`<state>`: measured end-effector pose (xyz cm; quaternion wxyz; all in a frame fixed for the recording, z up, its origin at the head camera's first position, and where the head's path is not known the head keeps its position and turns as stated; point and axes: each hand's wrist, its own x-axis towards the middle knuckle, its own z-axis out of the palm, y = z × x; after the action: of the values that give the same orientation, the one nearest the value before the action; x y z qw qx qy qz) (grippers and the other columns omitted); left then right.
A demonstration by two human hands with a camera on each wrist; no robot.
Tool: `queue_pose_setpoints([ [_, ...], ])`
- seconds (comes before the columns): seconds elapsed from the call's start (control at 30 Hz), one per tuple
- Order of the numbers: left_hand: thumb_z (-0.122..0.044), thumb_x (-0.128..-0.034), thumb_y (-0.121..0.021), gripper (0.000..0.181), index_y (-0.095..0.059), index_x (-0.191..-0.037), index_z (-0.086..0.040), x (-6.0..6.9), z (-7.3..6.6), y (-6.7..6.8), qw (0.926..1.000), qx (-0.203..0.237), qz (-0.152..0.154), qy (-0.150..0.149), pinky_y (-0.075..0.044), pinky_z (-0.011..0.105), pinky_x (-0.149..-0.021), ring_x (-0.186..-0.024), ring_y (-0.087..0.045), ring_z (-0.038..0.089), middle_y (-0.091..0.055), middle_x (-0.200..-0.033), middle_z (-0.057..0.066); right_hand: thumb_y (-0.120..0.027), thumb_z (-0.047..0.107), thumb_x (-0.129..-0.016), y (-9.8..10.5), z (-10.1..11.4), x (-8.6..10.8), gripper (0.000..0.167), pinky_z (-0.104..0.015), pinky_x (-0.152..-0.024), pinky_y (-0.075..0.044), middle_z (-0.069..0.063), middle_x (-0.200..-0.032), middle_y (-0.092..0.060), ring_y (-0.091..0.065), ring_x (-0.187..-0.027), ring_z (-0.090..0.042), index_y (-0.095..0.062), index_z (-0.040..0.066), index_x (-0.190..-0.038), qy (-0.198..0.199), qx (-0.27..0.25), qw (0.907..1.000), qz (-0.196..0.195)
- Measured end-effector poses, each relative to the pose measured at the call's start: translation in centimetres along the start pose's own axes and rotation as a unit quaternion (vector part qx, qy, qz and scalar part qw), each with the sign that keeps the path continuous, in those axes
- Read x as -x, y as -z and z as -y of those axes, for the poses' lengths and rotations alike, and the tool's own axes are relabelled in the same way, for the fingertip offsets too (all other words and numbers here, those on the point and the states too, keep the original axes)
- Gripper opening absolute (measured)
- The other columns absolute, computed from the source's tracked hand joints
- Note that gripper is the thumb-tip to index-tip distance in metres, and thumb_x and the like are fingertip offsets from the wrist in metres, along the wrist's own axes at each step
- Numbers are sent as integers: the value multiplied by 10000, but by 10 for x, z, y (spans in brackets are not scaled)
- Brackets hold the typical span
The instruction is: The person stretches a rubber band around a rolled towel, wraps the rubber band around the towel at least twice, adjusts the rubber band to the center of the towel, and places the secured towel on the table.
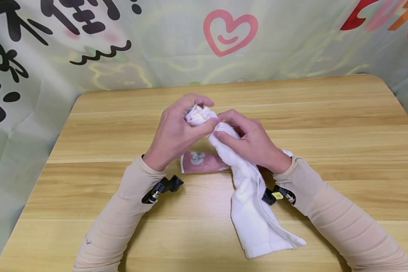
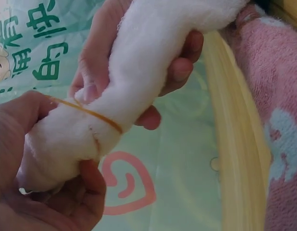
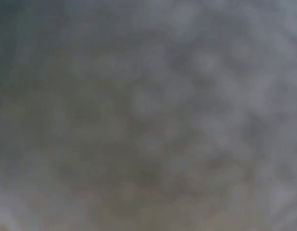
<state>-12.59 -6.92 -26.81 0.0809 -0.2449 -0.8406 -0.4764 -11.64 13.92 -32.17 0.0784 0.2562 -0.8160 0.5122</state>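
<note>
Both ends of the hold are on one thing: a white towel point(image 1: 249, 204), pinched between thumb and fingers by the left hand point(image 1: 176, 130) and, right next to it, by the right hand point(image 1: 251, 141). From the head view, the bunched end is kept up over the table point(image 1: 326, 124) by the left hand, fingers curled around it, while the rest is draped down past the right hand toward the near side — pretty twisted up top, flatter and wider at the bottom. Partly covered by that towel is a pink cloth point(image 1: 204, 163) with a pale blue pattern. Beige sleeves point(image 1: 105, 226) are worn on both arms, with a small black camera point(image 1: 173, 184) at each wrist. Behind it all a printed backdrop point(image 1: 170, 53) is seen, pink heart point(image 1: 254, 28) included.

From the left wrist, a yellowish-orange elastic band point(image 2: 93, 114) can be seen stretched slantwise across the towel, close to the left hand's fingers. Farther along, the towel is wrapped by the right hand's fingers, and the pink cloth is seen off to the side.

From the right wrist, just grey blur — nothing about the grip can be told there.
</note>
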Motion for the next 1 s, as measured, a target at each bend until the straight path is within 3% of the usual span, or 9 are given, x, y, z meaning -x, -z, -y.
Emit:
queue_pose_setpoints([
  [0.17,-148,-848,-758,142,-696,-969,-109,0,1,2,9992,-373,144,51,-482,282,-660,-819,-569,163,-679,-988,34,-747,135,-937,-1,0,-1,246,-259,-609,-448,0,-904,-709,-542,-678,-102,-690,154,-1176,248,299,9992,-4],
  [0.4,-146,-834,-767,92,-699,-893,-126,-1,4,7,9990,-282,335,69,-473,270,-606,-716,-571,153,-697,-894,20,-754,130,-929,-3,0,0,243,-239,-645,-478,-12,-980,-753,-591,-732,-96,-686,136,-1163,613,501,9968,40],
  [0.57,-147,-840,-771,54,-733,-875,-132,-2,6,8,9990,-211,396,20,-493,263,-639,-741,-597,139,-725,-906,13,-758,129,-929,-3,1,0,254,-190,-700,-478,2,-1028,-775,-621,-770,-82,-693,142,-1174,774,603,9950,161],
  [0.73,-143,-863,-755,42,-775,-900,-144,-3,7,7,9990,-101,442,-23,-506,270,-684,-797,-622,129,-747,-942,2,-754,158,-938,-3,3,0,273,-198,-682,-463,9,-1017,-774,-597,-744,-76,-689,159,-1203,605,643,9959,205],
  [1.0,-189,-919,-759,83,-751,-984,-138,-3,9,7,9990,-115,427,-54,-522,297,-695,-813,-633,145,-743,-1001,21,-747,183,-948,-3,4,1,295,-237,-552,-408,-1,-786,-633,-500,-594,-105,-651,145,-1225,118,552,9982,194],
])
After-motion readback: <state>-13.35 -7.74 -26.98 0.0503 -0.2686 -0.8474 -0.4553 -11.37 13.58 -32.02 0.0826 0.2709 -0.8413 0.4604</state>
